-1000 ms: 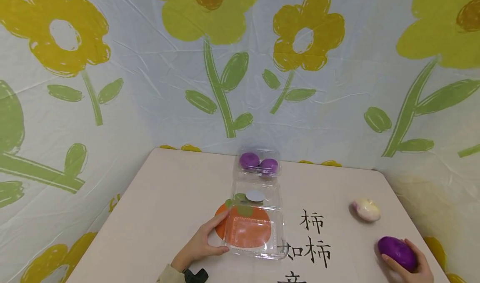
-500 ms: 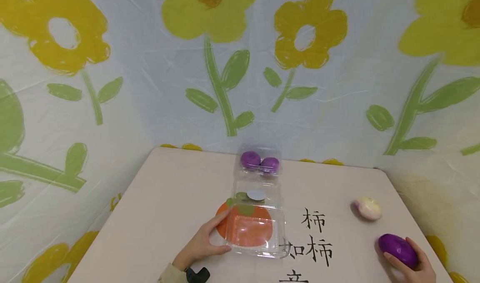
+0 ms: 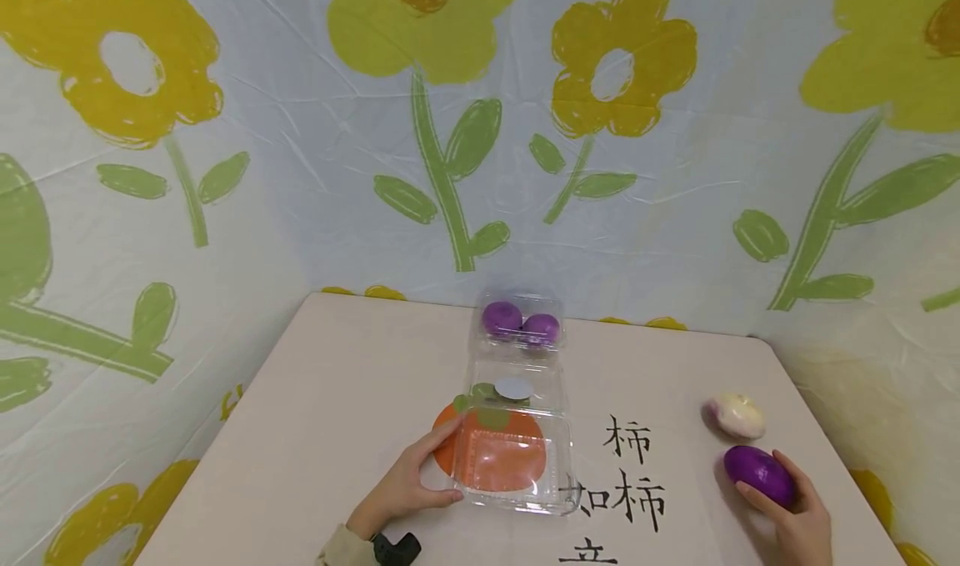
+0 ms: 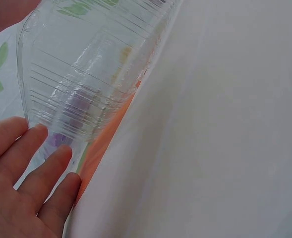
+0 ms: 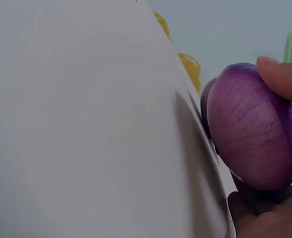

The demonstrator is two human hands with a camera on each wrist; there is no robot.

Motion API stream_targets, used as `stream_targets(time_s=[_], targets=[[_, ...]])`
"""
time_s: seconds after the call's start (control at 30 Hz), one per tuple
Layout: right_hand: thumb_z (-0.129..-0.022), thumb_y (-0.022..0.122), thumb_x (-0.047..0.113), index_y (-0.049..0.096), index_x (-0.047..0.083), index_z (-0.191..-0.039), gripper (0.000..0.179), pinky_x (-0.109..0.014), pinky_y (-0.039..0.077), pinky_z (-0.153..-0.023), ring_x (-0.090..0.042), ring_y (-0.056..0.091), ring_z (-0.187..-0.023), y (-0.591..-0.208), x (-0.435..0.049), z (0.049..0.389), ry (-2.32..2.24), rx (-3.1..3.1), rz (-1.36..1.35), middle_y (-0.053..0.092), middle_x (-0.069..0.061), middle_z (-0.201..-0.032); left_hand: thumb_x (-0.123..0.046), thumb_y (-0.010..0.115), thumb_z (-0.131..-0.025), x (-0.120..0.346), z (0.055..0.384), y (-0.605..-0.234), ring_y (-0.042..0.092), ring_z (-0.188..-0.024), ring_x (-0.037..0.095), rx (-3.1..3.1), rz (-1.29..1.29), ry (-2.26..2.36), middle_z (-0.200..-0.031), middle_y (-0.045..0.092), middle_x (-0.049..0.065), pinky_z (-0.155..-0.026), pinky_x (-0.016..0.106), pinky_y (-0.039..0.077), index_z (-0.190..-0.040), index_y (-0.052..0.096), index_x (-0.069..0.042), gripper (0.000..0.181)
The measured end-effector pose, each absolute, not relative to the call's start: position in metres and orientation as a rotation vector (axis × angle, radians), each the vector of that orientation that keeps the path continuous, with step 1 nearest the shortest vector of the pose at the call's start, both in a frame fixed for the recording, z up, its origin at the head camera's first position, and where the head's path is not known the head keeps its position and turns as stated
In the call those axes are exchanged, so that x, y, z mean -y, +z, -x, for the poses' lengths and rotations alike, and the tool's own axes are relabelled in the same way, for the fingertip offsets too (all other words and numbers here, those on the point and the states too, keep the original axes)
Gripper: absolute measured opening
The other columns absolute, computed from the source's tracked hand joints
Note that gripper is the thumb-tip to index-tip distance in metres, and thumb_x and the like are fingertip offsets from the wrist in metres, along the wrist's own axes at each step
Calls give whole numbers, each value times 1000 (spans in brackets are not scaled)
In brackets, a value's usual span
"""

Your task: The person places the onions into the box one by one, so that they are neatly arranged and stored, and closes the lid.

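Purple vegetable (image 3: 757, 469) — in grip of right hand (image 3: 806, 516).

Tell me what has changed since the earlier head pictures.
The right hand has moved the purple oval item leftward and slightly away from the person, closer to the pale item. Nothing was newly gripped or let go. The left hand stayed at the left side of the clear container; the pale item stayed put.

Purple vegetable (image 3: 757, 472), one: shifted leftward and forward, now lying closer to the pale vegetable (image 3: 738, 417). Right hand (image 3: 802, 516), gripping it: moved likewise.
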State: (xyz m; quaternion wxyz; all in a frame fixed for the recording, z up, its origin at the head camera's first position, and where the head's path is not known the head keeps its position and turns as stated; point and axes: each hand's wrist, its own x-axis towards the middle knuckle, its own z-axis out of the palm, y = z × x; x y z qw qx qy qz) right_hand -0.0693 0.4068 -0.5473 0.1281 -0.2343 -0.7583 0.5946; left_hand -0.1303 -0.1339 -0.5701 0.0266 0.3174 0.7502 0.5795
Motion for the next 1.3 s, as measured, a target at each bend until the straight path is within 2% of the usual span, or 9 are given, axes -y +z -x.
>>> stream_targets(time_s=[0.1,0.37,0.5,0.63,0.8,0.9,1.03,1.17,1.3], targets=[[-89,74,9,37,27,-155,78,1,28,-93,9,37,-123,-548,-399,74,1684,2235,588,43,26,-135,-17,86,-77,134,130,-570,37,-142,25,-2323,-983,1787,-156,37,17,-115,29,29,-155,31,-8,96],[-87,72,-2,37,19,-154,78,-3,32,-96,6,41,-124,-542,-378,89,1903,2127,432,43,13,-141,-20,85,-79,134,128,-567,37,-142,22,-2319,-969,1782,-156,37,15,-115,28,29,-156,31,-10,94],[-86,71,-6,39,15,-153,78,-4,34,-93,6,44,-119,-536,-367,94,1921,2113,365,46,13,-139,-20,84,-80,133,128,-567,37,-143,23,-2313,-982,1787,-156,36,16,-115,27,28,-156,31,-9,94],[-84,72,-8,42,15,-152,78,-5,35,-91,5,44,-120,-530,-356,99,1895,2133,307,46,13,-145,-20,84,-80,134,129,-568,36,-143,24,-2312,-989,1788,-156,37,16,-115,26,27,-155,31,-8,93],[-85,73,-3,38,17,-153,79,-4,34,-95,1,39,-128,-522,-341,107,1863,2236,319,34,7,-158,-18,84,-80,134,130,-568,36,-143,24,-2299,-986,1798,-156,37,17,-115,26,27,-156,31,-8,93],[-86,73,-3,36,18,-154,80,-4,35,-96,-5,35,-135,-517,-331,111,1919,2253,319,22,-5,-164,-17,84,-80,135,130,-567,36,-143,25,-2287,-982,1806,-156,36,17,-115,27,28,-156,31,-9,93],[-86,73,-2,35,17,-155,81,-4,38,-92,-6,39,-130,-510,-316,114,1937,2284,276,20,-15,-161,-16,84,-79,135,130,-567,37,-142,27,-2273,-997,1816,-156,36,18,-115,28,28,-156,30,-8,94],[-85,73,-4,37,14,-153,80,-5,42,-89,6,45,-116,-504,-301,115,1944,2266,189,33,-11,-151,-15,84,-79,134,131,-568,36,-143,28,-2262,-1017,1825,-156,35,19,-115,28,28,-156,29,-7,95],[-83,73,-7,39,11,-151,78,-8,44,-90,7,47,-116,-501,-288,113,1970,2224,98,39,-1,-145,-16,84,-80,134,130,-568,37,-142,26,-2264,-1015,1821,-156,35,18,-115,29,29,-156,29,-7,94]])
